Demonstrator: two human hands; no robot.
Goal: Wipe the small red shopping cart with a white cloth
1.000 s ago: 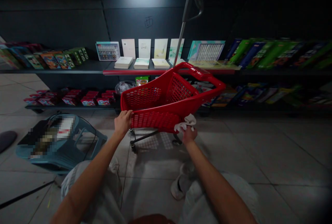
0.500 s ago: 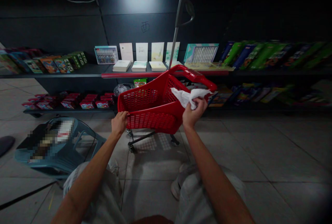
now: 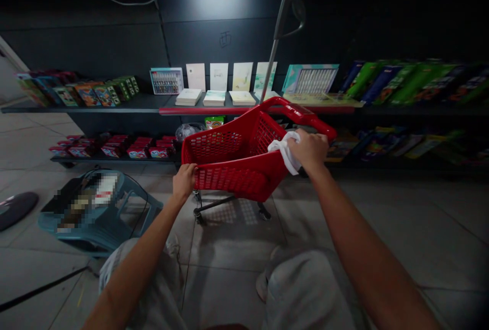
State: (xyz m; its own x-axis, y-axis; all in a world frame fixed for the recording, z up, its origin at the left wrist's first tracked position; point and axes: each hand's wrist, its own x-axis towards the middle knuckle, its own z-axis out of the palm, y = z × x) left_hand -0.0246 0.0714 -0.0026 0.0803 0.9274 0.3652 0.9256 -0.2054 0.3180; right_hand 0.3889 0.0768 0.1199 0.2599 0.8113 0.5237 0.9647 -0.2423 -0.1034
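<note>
A small red shopping cart stands side-on in front of me on its wheels, its perforated basket holding nothing that I can see. My left hand grips the rim at the basket's left front corner. Closed around a white cloth, my right hand presses at the right end of the cart, on the side rim just below the handle. Part of the cloth hangs down outside the rim, and the fingers under it are partly hidden.
Behind the cart runs a dark shelf with boxes, booklets and snack bags. A metal pole rises behind the basket. A blue-grey plastic stool bearing blurred items stands at left. Tiled floor lies below.
My right hand has turned over and moved with the cloth onto the rim near the handle. The left hand keeps its hold on the corner. The whole view has shifted slightly.
</note>
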